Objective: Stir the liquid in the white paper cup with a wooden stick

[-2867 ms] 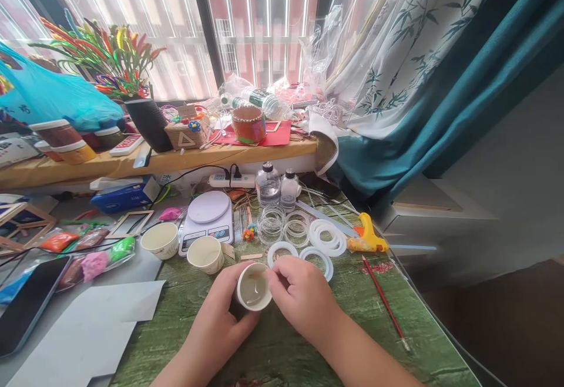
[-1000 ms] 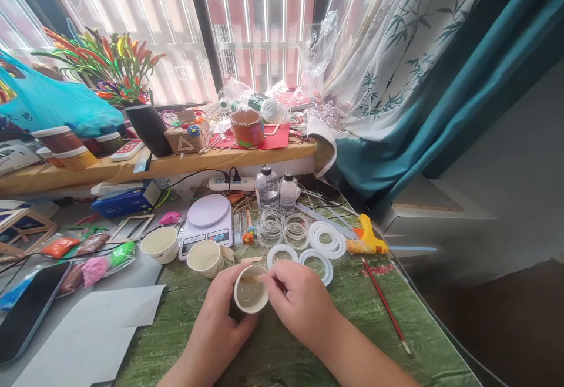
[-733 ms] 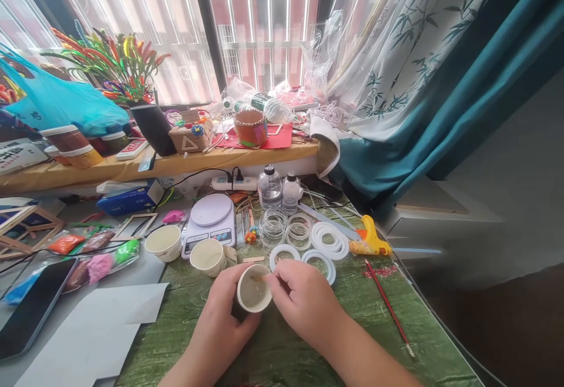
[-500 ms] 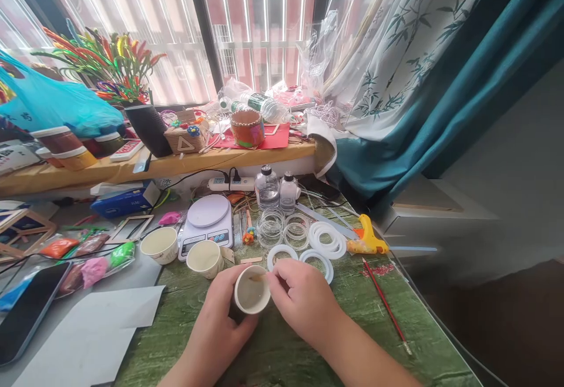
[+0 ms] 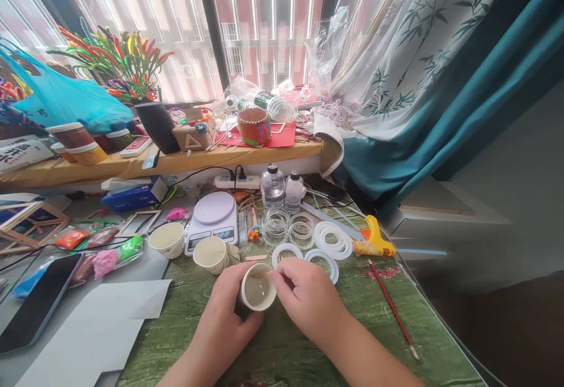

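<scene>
My left hand (image 5: 227, 316) wraps a white paper cup (image 5: 258, 287) from below and holds it tilted toward me, with a pale, clear liquid inside. My right hand (image 5: 306, 299) pinches at the cup's rim, and a thin wooden stick (image 5: 274, 276) is almost hidden by its fingers. Just beyond the hands stands a second paper cup (image 5: 211, 255), and a third (image 5: 168, 240) sits further left. White rings (image 5: 286, 252) lie close to my right fingers on the green wood-print tabletop (image 5: 176, 340).
Behind the cups stand a white kitchen scale (image 5: 212, 222), clear plastic rings (image 5: 275, 228) and two bottles (image 5: 272, 186). A yellow glue gun (image 5: 374, 239) and a red paintbrush (image 5: 392, 310) lie to the right. A phone (image 5: 39, 302), clay packets (image 5: 103, 255) and white card (image 5: 88, 340) lie left.
The whole view has shifted slightly, so the table items sit further right. The wooden stick shows less at the cup's rim, and both hands stay on the cup.
</scene>
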A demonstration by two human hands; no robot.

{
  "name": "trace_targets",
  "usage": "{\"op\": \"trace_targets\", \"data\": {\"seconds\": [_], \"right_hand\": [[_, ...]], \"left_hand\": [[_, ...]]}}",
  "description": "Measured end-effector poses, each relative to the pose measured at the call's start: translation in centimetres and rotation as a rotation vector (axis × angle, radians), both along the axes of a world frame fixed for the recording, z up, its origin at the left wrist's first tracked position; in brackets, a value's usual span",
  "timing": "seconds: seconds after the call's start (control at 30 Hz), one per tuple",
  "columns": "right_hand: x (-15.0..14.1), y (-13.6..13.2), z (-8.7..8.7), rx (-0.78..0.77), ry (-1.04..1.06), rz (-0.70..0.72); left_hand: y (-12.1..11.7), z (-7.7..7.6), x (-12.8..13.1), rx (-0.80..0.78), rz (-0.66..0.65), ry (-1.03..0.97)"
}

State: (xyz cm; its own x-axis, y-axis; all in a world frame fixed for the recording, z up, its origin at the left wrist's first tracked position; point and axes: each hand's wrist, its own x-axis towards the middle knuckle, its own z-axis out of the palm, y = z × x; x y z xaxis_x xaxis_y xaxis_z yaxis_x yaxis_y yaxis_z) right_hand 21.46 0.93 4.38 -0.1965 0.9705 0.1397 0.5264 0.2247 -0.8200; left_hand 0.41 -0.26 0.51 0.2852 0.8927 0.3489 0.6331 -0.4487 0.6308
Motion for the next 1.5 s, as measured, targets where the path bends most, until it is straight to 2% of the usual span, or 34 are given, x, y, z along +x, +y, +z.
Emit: {"op": "trace_targets", "data": {"seconds": [0.07,0.13,0.27,0.37,0.5,0.6,0.7,0.83,0.93,1.03,1.1,1.17,1.23,1.33,1.5], "right_hand": [[-0.02,-0.03,0.02,-0.049,-0.025,0.018],[-0.08,-0.12,0.07,-0.128,0.048,0.076],[-0.12,-0.22,0.03,-0.05,0.035,0.03],[0.0,-0.15,0.03,-0.099,0.053,0.063],[0.18,-0.05,0.2,-0.048,0.022,0.033],[0.29,-0.05,0.3,-0.123,0.056,0.083],[0.34,-0.08,0.25,-0.071,0.044,0.046],[0.28,-0.08,0.16,-0.13,0.067,0.08],[0.29,-0.01,0.18,-0.083,0.021,0.023],[0.51,0.12,0.23,-0.11,0.063,0.094],[0.71,0.22,0.26,-0.058,0.072,0.13],[0.82,0.25,0.26,0.015,-0.005,0.119],[0.77,0.15,0.23,0.007,-0.061,0.122],[0.57,-0.02,0.08,-0.011,-0.012,0.14],[0.8,0.28,-0.31,0.168,-0.046,0.097]], "left_hand": [[-0.02,0.05,0.09,0.001,0.007,-0.012],[-0.03,0.1,0.13,-0.004,0.018,-0.026],[-0.07,0.14,0.04,-0.006,0.018,-0.027],[-0.13,0.18,0.01,-0.005,0.011,-0.03],[-0.14,0.26,0.12,-0.002,0.017,-0.036],[-0.07,0.24,0.14,-0.007,0.007,-0.034],[0.01,0.22,0.09,-0.009,-0.005,-0.025],[0.03,0.42,0.1,-0.012,-0.012,-0.026],[-0.1,0.53,0.23,-0.037,-0.013,-0.018],[-0.23,0.46,0.41,-0.039,-0.017,-0.006],[-0.27,0.41,0.51,-0.005,-0.019,-0.006],[-0.29,0.39,0.56,0.028,-0.022,-0.005],[-0.3,0.39,0.55,0.04,-0.021,0.0],[-0.27,0.33,0.45,0.032,-0.01,0.013],[-0.15,-0.08,0.23,0.036,-0.015,0.033]]}}
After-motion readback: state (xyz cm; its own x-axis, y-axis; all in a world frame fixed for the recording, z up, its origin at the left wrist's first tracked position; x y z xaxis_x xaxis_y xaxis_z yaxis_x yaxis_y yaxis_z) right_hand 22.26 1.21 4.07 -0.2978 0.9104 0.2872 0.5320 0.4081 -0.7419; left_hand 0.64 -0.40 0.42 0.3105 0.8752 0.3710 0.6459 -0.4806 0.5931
